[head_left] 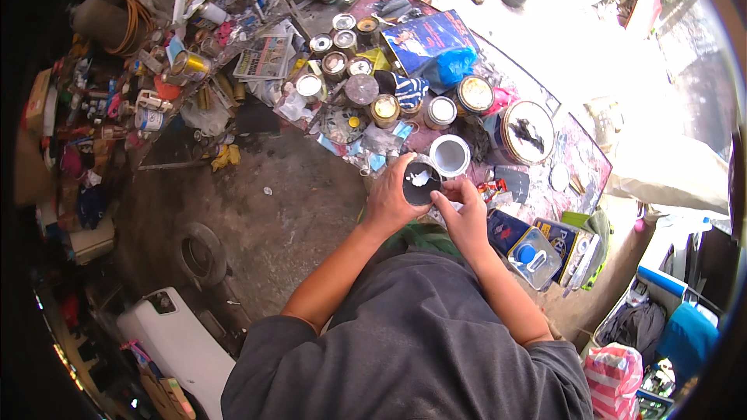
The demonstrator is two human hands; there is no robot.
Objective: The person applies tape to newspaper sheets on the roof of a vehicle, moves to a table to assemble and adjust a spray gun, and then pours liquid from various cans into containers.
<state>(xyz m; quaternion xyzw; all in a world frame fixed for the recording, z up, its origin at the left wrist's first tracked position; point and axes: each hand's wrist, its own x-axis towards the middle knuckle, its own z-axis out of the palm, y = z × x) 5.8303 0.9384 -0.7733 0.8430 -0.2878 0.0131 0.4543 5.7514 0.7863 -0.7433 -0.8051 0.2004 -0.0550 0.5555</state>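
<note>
My left hand (387, 201) is wrapped round a small dark round cup (417, 193), tilted so its inside faces me. A white, paint-like patch lies in the cup. On the cup's right side my right hand (467, 216) has its thumb and fingers closed at the rim; whether anything small is between them I cannot make out. Just beyond the cup stands an open can (464, 169) with pale grey content. A large paint-stained tin (510, 140) is to its right, and a smaller lidded can (441, 112) sits behind it.
Several paint cans crowd the stained worktable (576, 157), along with a blue book (428, 40) and a blue plastic bag (451, 67). Near my right forearm are a clear jug with a blue cap (537, 263) and rectangular tins. A tyre (204, 255) lies on the floor at left.
</note>
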